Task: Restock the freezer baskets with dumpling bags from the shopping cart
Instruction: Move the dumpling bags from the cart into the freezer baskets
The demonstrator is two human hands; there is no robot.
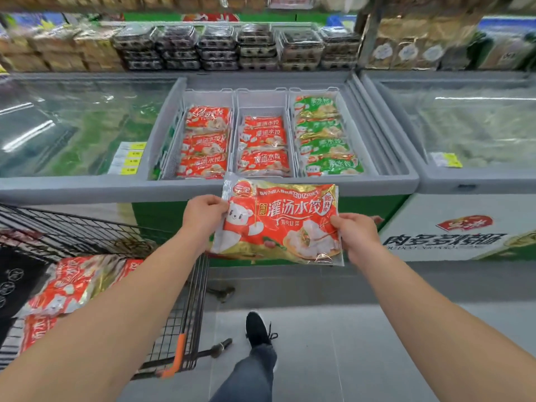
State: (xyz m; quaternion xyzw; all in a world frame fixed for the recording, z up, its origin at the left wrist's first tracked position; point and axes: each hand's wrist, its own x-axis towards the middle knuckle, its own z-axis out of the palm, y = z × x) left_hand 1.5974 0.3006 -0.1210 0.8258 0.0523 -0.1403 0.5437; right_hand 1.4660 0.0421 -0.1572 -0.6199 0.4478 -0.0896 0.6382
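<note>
I hold a red and gold dumpling bag [282, 221] flat in front of the freezer's near rim. My left hand [203, 217] grips its left edge and my right hand [355, 233] grips its right edge. Behind it the open freezer [385, 181] holds three grey baskets: the left basket [208, 95] and the middle basket [262, 97] carry red bags, the right basket [314, 92] carries green bags. At lower left the black wire shopping cart [185, 323] holds more red dumpling bags [69, 285].
Closed glass lids cover the freezer sections at left [72, 126] and right [464, 123]. Shelves of boxed goods and stacked egg trays [232, 47] rise behind. My foot [256, 329] stands on the grey floor beside the cart.
</note>
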